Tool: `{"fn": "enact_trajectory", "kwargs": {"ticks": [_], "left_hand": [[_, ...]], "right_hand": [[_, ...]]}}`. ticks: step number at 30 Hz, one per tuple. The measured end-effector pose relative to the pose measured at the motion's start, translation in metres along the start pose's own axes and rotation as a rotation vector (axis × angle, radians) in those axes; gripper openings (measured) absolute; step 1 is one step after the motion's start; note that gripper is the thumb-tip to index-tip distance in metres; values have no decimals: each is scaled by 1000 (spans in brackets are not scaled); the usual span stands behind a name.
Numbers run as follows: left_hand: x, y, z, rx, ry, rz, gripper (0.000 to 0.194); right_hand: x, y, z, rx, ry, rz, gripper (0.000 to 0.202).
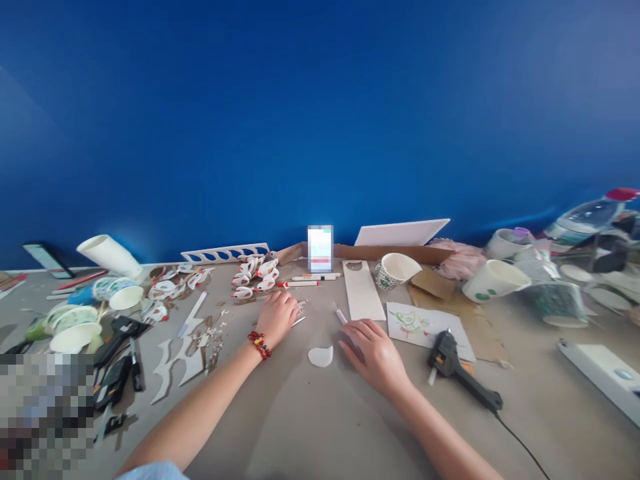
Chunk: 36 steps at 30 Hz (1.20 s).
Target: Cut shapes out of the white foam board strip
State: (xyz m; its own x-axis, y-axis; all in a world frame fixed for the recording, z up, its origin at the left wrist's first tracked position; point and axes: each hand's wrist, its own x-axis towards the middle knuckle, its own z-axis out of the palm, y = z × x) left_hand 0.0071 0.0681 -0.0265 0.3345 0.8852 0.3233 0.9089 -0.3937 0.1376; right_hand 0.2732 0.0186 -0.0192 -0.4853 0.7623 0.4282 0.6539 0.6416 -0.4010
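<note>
My left hand point(278, 317) lies curled on the grey table, a red bead bracelet at its wrist, its fingers over small paper scraps and a thin metal tool point(299, 321). My right hand point(373, 352) rests palm down, and a white pen-like stick point(341, 314) juts out from under its fingers. Whether it grips the stick is unclear. A small white cut-out shape point(321, 356) lies on the table between my two hands.
A black glue gun point(455, 365) with its cord lies right of my right hand, beside a paper with a green drawing point(417, 323). Paper cups point(495, 280), markers point(305, 283), red-and-white cut-outs point(255, 277) and a propped phone point(320, 249) stand further back. Black tools point(123, 357) lie left.
</note>
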Motion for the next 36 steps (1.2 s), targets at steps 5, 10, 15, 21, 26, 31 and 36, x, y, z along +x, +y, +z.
{"fn": "enact_trajectory", "kwargs": {"ticks": [5, 10, 15, 21, 26, 31, 36], "left_hand": [[1, -12, -1, -66, 76, 8, 16], [-4, -26, -8, -152, 218, -148, 20], [-29, -22, -24, -261, 152, -168, 14], [-58, 1, -29, -246, -89, -67, 10], [-48, 9, -26, -244, -144, -103, 18], [-39, 6, -30, -351, -143, -126, 21], [-37, 9, -44, -527, -45, -234, 14]], "right_hand": [[0, 5, -3, -20, 23, 76, 18], [0, -2, -1, 22, 14, 46, 17], [-2, -4, -3, 37, 40, 35, 16], [-1, -9, 1, 99, -10, -35, 18], [-2, -9, 3, 102, -22, -37, 18], [-2, -7, -1, 106, -3, -28, 18], [0, -15, -1, 287, -29, 19, 17]]}}
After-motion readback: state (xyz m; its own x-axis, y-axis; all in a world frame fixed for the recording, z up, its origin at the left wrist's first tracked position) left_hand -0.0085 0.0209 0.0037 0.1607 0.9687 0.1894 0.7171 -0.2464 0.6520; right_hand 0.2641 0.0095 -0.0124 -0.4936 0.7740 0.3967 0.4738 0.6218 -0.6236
